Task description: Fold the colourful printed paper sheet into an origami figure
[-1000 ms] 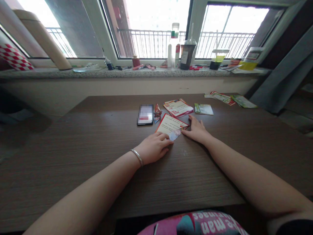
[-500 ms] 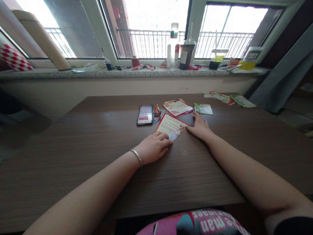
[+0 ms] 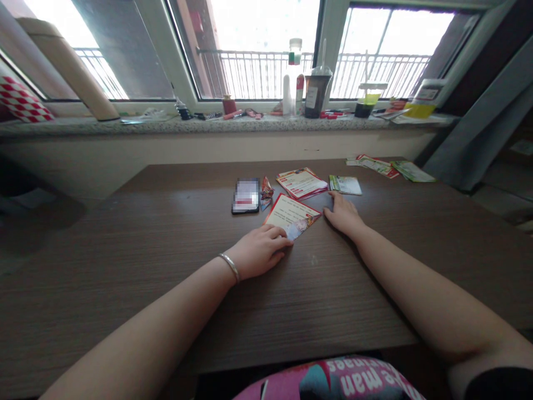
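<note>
One view only, head cam. Left hand [image 3: 260, 253] presses loosely curled fingers on the near corner of the red-bordered leaflet [image 3: 291, 214], midway along the table [image 3: 125, 266], nearer its far edge. Right hand [image 3: 343, 214] lies flat and empty just beside it. Pinned by one corner, that leaflet could pivot or crease, I reckon. Count: one phone [image 3: 245, 195], one red stack [image 3: 302, 183], one green leaflet [image 3: 345, 185].

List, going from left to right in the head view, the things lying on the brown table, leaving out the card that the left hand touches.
Phone → crumpled wrapper → red-edged leaflet stack → green card → red-and-white leaflets → green leaflet.
</note>
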The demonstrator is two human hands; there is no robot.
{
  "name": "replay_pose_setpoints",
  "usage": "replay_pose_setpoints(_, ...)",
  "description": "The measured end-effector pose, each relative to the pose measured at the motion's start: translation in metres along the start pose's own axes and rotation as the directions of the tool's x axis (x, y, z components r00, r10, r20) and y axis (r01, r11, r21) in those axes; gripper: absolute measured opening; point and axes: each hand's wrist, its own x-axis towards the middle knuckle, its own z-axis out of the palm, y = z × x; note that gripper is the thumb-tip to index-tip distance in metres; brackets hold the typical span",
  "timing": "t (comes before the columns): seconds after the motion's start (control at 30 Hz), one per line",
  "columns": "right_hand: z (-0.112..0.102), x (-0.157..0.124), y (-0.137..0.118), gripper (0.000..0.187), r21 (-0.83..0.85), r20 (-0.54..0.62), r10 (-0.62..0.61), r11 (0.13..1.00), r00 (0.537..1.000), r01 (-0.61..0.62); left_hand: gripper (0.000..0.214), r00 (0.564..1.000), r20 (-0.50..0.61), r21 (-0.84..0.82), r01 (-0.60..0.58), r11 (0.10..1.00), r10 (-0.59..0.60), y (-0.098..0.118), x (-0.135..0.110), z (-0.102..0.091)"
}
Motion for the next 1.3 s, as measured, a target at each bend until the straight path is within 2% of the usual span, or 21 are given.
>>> replay_pose_setpoints(0.17, 0.001, 0.001, 0.003, 0.06, 0.078, -0.028, -0.004, 0.997, 1.0, 0.006, 0.023, 1.0, -0.01, -0.014, -0.011, 1.0, 0.011, -0.002, 0.001, -0.002)
replay_pose_setpoints(0.3, -0.001, -0.007, -0.006, 0.056, 0.221, -0.109, -0.14, 0.962, 0.984, 0.162, 0.015, 1.0, -0.023, -0.018, 0.012, 1.0, -0.013, -0.004, 0.001, -0.006)
replay_pose_setpoints(0.4, -0.006, -0.019, -0.017, 0.052, 0.282, -0.169, -0.285, 0.903, 0.943, 0.324, 0.017, 0.997, -0.017, -0.022, 0.072, 0.997, -0.072, -0.006, 0.001, -0.008)
replay_pose_setpoints(0.5, -0.011, -0.03, -0.028, 0.05, 0.344, -0.167, -0.366, 0.848, 0.915, 0.402, 0.025, 0.993, -0.042, -0.038, 0.111, 0.993, -0.112, -0.01, 0.0, -0.009)
replay_pose_setpoints(0.57, -0.016, -0.036, -0.034, 0.05, 0.359, -0.167, -0.42, 0.817, 0.892, 0.452, 0.028, 0.993, -0.069, -0.033, 0.094, 0.995, -0.096, -0.013, -0.001, -0.008)
replay_pose_setpoints(0.7, -0.024, -0.041, -0.04, 0.051, 0.321, -0.186, -0.57, 0.735, 0.801, 0.597, 0.024, 0.995, -0.091, 0.011, 0.034, 0.999, -0.033, -0.017, -0.002, -0.006)
replay_pose_setpoints(0.87, -0.026, -0.042, -0.042, 0.042, 0.294, -0.064, -0.714, 0.654, 0.697, 0.697, 0.023, 0.992, -0.121, 0.027, 0.029, 0.999, -0.026, -0.02, -0.002, 0.0)
replay_pose_setpoints(0.97, -0.024, -0.042, -0.042, 0.036, 0.308, 0.013, -0.768, 0.612, 0.64, 0.728, 0.027, 0.983, -0.146, 0.042, 0.118, 0.992, -0.111, -0.024, -0.003, 0.005)
replay_pose_setpoints(1.1, -0.026, -0.045, -0.043, 0.036, 0.3, 0.119, -0.815, 0.574, 0.567, 0.762, 0.031, 0.966, -0.182, 0.056, 0.196, 0.979, -0.183, -0.028, -0.004, 0.007)
replay_pose_setpoints(1.2, -0.03, -0.046, -0.046, 0.043, 0.272, 0.165, -0.827, 0.562, 0.537, 0.781, 0.028, 0.963, -0.177, 0.063, 0.219, 0.974, -0.205, -0.026, -0.005, 0.006)
replay_pose_setpoints(1.3, -0.034, -0.048, -0.049, 0.049, 0.222, 0.179, -0.832, 0.555, 0.526, 0.802, 0.039, 0.961, -0.16, 0.073, 0.239, 0.968, -0.225, -0.021, -0.005, 0.004)
